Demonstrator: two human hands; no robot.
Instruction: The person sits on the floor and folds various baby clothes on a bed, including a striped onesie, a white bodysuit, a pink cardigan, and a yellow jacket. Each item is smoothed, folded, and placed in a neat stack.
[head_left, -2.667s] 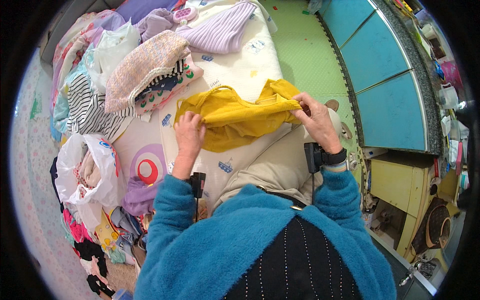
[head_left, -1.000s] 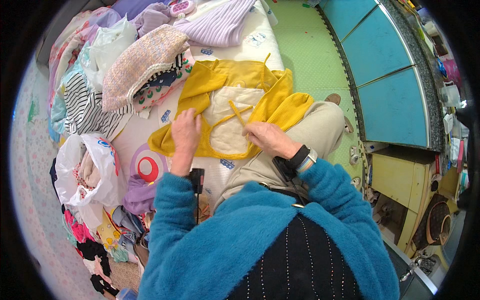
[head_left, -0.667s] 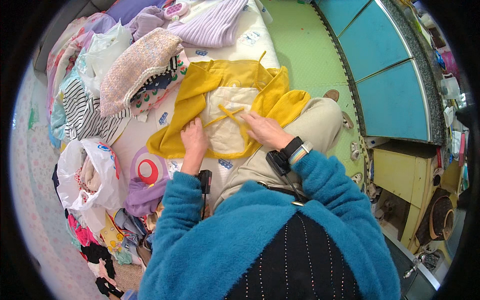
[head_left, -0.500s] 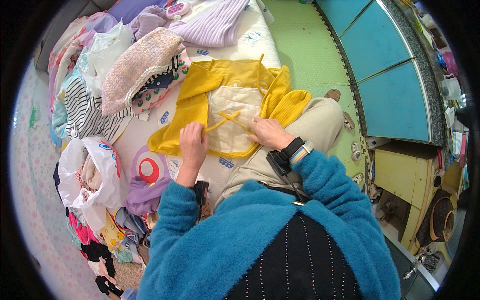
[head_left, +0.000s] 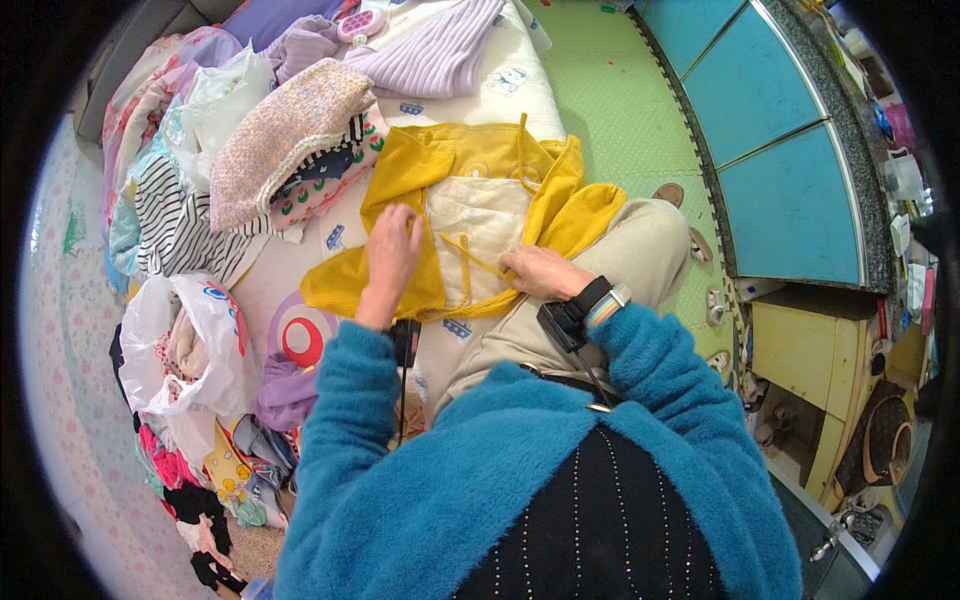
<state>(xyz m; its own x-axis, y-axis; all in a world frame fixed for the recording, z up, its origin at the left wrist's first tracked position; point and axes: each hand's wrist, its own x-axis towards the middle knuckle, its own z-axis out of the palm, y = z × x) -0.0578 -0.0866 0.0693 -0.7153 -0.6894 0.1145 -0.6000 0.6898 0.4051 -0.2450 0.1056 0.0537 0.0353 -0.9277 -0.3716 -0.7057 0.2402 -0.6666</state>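
Note:
A yellow corduroy garment (head_left: 410,170) with a cream lining (head_left: 485,210) lies spread open in front of me, with thin yellow ties on it. My left hand (head_left: 393,250) is over its left flap, fingers curled and drawn together. Whatever those fingers hold, if anything, is hidden. At the lower right of the lining, my right hand (head_left: 545,272) pinches the end of a yellow tie (head_left: 475,252) that runs slantwise to the left. A second tie (head_left: 464,280) lies loose down the lining. The garment's right sleeve (head_left: 585,215) rests against my bent leg.
A knitted pink garment (head_left: 280,140) and striped clothes (head_left: 180,215) are heaped at the left. Below them sits a white plastic bag (head_left: 190,350) of clothes beside a purple garment (head_left: 285,390). Lilac ribbed knitwear (head_left: 440,60) lies at the back. Blue cabinets (head_left: 790,200) stand to the right.
My left hand has let go of a tie and moved up over the left flap. That tie now hangs down the lining. My right hand stays in nearly the same place.

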